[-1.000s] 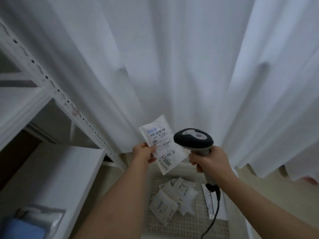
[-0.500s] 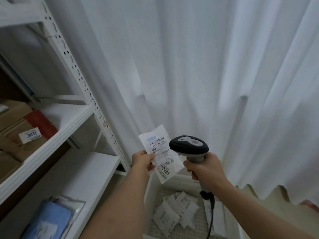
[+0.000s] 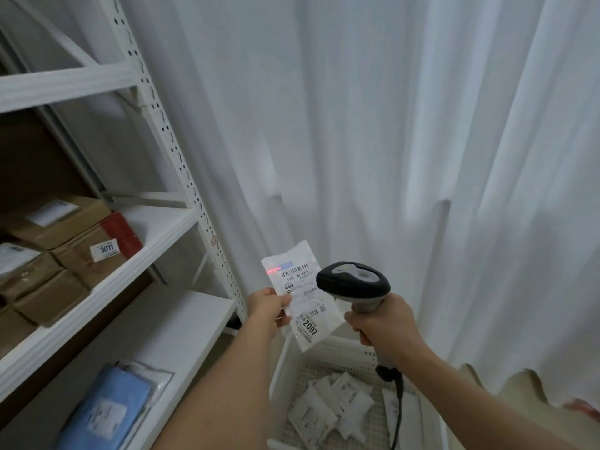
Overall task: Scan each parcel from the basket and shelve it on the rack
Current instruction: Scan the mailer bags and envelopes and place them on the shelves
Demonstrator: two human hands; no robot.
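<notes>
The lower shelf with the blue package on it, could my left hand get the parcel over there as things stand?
Probably yes. The left hand pinches the parcel just beside the rack, and the lower shelf shows bare board past the blue package, with nothing visible between.

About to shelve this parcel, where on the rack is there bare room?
Bare board on the lower shelf, between the blue package and the upright. Also on the middle shelf, right of the crowded cardboard boxes.
</notes>
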